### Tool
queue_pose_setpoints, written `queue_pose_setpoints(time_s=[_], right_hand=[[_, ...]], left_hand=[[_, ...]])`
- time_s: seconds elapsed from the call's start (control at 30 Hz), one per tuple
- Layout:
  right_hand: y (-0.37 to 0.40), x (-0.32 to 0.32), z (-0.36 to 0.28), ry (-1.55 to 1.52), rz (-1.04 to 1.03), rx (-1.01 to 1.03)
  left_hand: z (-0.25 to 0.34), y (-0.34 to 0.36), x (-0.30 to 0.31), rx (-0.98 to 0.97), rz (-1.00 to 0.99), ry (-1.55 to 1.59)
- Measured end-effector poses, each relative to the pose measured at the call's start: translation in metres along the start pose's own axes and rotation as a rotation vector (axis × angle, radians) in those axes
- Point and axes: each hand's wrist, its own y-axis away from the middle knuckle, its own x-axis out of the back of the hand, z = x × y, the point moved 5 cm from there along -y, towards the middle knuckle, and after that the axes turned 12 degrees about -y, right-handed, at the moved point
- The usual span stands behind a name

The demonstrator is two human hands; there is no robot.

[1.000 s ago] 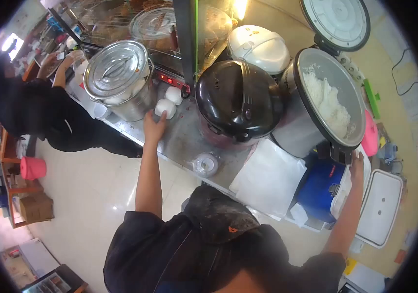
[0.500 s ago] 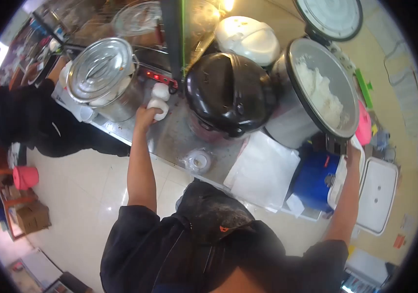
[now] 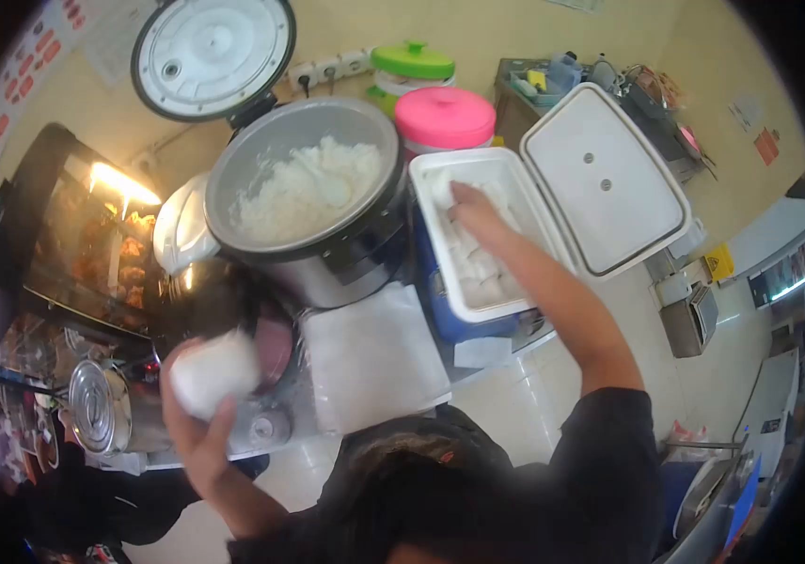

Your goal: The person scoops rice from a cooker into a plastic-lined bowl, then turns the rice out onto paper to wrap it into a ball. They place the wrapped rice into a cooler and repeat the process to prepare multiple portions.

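Observation:
A white wrapped bundle [image 3: 214, 374], blurred by motion, is in my left hand [image 3: 191, 414], with the thumb and fingers closed around its sides above the counter. My right hand [image 3: 476, 211] reaches into a blue cooler box [image 3: 478, 305] with a white rim, its fingers curled on a white wrapped bundle [image 3: 440, 188] at the far left corner; the fingertips are partly hidden. Several similar white bundles lie lower in the box. Left of the cooler stands a large rice cooker [image 3: 346, 273], lid up, with white rice [image 3: 313, 183] and a pale scoop inside.
The cooler's lid [image 3: 605, 179] hangs open to the right. White paper sheets [image 3: 374, 362] lie at the counter's front, near a clear roll of tape [image 3: 269, 428]. Pink [image 3: 445, 117] and green [image 3: 412, 61] lidded tubs stand behind. A lidded steel pot [image 3: 97, 409] and a person in black [image 3: 92, 498] are at left.
My view has swung to the right. My left hand has lifted a white bundle off the counter by the steel pot. My right hand has gone from the cooler's edge into the box.

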Motion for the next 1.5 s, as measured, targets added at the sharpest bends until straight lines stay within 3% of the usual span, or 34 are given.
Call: queue_pose_setpoints(time_s=[0.1,0.13,0.17,0.2,0.23,0.3,0.33,0.4,0.47,0.53,0.57,0.6,0.67,0.73,0.83,0.97,1.0,1.1,1.2,1.27,1.3,1.37,1.4,1.43,1.47,1.5], right_hand=[[0.025,-0.013,-0.037,0.112,0.036,-0.076],[0.027,-0.017,-0.043,0.149,0.022,-0.081],[0.028,-0.019,-0.050,0.190,0.007,-0.087],[0.030,-0.020,-0.054,0.227,-0.006,-0.092],[0.022,-0.027,-0.042,0.286,0.053,0.097],[0.031,-0.026,-0.061,0.438,-0.097,0.059],[0.033,-0.024,-0.067,0.356,-0.119,0.045],[0.040,-0.021,-0.069,0.192,-0.173,0.002],[0.050,-0.012,-0.071,0.246,-0.246,0.043],[0.060,-0.005,-0.077,0.422,-0.425,0.114],[0.070,0.016,-0.093,0.433,-0.434,0.050],[0.075,0.036,-0.102,0.449,-0.448,-0.014],[0.059,0.063,-0.093,0.414,-0.140,0.097],[0.050,0.082,-0.095,0.572,-0.101,0.157],[0.033,0.075,-0.085,0.636,-0.198,0.130],[0.015,0.061,-0.072,0.396,-0.148,0.084],[0.010,0.056,-0.060,0.452,-0.107,0.155],[-0.009,0.048,-0.037,0.558,-0.067,0.334],[-0.019,0.044,-0.008,0.589,-0.085,0.490],[-0.027,0.048,0.014,0.695,-0.020,0.453],[-0.035,0.048,0.021,0.748,-0.039,0.460],[-0.051,0.062,0.052,0.894,-0.118,0.417],[-0.062,0.072,0.065,0.970,-0.152,0.424],[-0.059,0.069,0.039,1.024,-0.256,0.344],[-0.062,0.076,0.040,0.967,-0.175,0.444],[-0.064,0.079,0.039,0.979,-0.182,0.529]], left_hand=[[0.070,-0.086,-0.142,-0.433,-0.258,-0.418],[0.093,-0.108,-0.194,-0.759,-0.282,-0.530],[0.090,-0.133,-0.247,-0.911,-0.353,-0.550],[0.076,-0.154,-0.297,-0.993,-0.425,-0.602],[0.061,-0.171,-0.340,-1.025,-0.536,-0.699],[0.016,-0.195,-0.401,-1.029,-0.747,-0.884],[-0.006,-0.204,-0.424,-1.003,-0.844,-0.970],[-0.027,-0.208,-0.443,-0.982,-1.016,-1.017],[-0.051,-0.215,-0.455,-0.897,-1.208,-0.976],[-0.045,-0.202,-0.453,-0.954,-1.236,-1.148],[-0.040,-0.195,-0.448,-0.975,-1.242,-1.234],[-0.033,-0.189,-0.444,-0.937,-1.183,-1.283],[-0.027,-0.177,-0.439,-0.862,-1.069,-1.379],[-0.030,-0.176,-0.435,-0.863,-0.989,-1.329],[-0.042,-0.181,-0.434,-0.866,-0.848,-1.343],[-0.042,-0.177,-0.432,-0.722,-0.715,-1.407],[-0.041,-0.171,-0.425,-0.785,-0.496,-1.339],[0.012,-0.140,-0.372,-0.801,-0.268,-0.984],[0.067,-0.072,-0.258,-0.674,-0.680,-0.581],[0.075,-0.031,-0.166,-0.535,-0.933,-0.380],[0.073,-0.010,-0.119,-0.498,-1.014,-0.251],[0.045,0.025,-0.028,-0.389,-0.983,-0.103],[0.027,0.038,0.015,-0.292,-0.921,-0.138],[0.003,0.053,0.059,-0.178,-0.726,-0.112],[-0.031,0.068,0.099,-0.100,-0.505,-0.138],[-0.068,0.085,0.128,0.251,-0.205,0.040]])
